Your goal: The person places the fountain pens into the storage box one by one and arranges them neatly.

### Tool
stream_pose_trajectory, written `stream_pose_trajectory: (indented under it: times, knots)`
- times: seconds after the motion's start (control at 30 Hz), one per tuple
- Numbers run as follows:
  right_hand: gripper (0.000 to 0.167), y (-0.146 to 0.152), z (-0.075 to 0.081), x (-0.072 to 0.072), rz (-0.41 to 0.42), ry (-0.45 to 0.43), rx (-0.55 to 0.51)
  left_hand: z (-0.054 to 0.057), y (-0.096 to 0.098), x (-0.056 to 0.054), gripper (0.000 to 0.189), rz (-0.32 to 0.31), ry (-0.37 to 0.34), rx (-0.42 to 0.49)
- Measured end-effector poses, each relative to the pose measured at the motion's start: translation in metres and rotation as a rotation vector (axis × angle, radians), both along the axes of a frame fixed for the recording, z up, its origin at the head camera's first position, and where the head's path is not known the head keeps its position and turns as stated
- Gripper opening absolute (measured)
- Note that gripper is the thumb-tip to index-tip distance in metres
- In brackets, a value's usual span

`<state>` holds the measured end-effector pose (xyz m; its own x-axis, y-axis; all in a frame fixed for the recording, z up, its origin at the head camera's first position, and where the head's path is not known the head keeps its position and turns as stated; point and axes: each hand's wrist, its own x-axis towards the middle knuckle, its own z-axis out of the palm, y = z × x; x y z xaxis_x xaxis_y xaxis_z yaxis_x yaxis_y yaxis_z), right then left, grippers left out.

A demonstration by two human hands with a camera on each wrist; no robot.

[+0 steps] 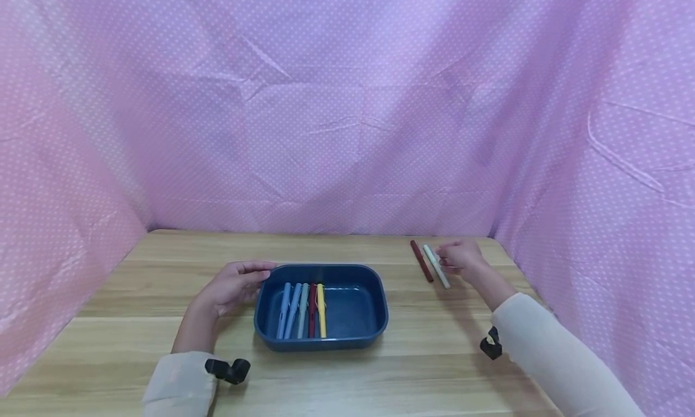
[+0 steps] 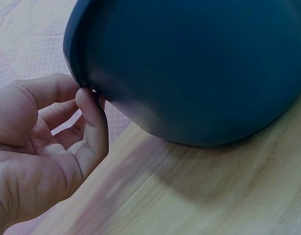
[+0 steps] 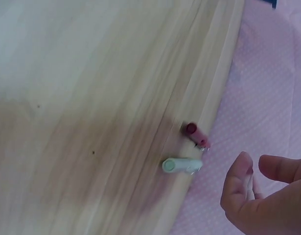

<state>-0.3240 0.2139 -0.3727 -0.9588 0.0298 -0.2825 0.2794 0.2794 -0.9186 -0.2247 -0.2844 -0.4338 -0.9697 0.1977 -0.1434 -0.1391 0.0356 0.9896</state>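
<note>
At the upper left corner of a dark blue rectangular box [image 1: 355, 311], my left hand [image 1: 233, 286] pinches the rim between thumb and finger, as the left wrist view shows close up. Inside the box, side by side on its left, lie several pens: blue ones, a grey-green one, a dark red pen [image 1: 312, 311] and a yellow pen [image 1: 321, 311]. My right hand [image 1: 460, 255] is just right of a pale green pen [image 1: 436, 266] on the table. Its thumb and fingers are bent and apart, with nothing between them. A second dark red pen [image 1: 422, 261] lies left of the pale green one.
The wooden table [image 1: 326, 384] carries the box near its middle and the two loose pens toward its far right. A pink dotted cloth [image 1: 336, 133] hangs behind and at both sides. Black wrist mounts [image 1: 228, 370] sit at the sleeves.
</note>
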Motion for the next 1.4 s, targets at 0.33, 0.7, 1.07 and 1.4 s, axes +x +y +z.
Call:
stream_pose_trajectory:
  times: [0.33, 0.7, 1.07, 1.4]
  knots:
    - [0.039, 0.017, -0.012, -0.011, 0.043, 0.035, 0.076, 0.002, 0.002, 0.000, 0.041, 0.005, -0.006, 0.014]
    - [0.030, 0.028, -0.037, -0.031, 0.185, 0.089, 0.145, 0.002, 0.001, 0.002, 0.040, 0.014, -0.003, 0.011]
    - [0.037, 0.039, -0.048, -0.036, 0.373, 0.157, 0.382, 0.002, 0.001, 0.004, 0.039, 0.002, -0.002, 0.023]
    - [0.040, 0.041, -0.049, -0.043, 0.406, 0.086, 0.389, 0.002, 0.001, 0.006, 0.040, 0.006, -0.008, 0.009]
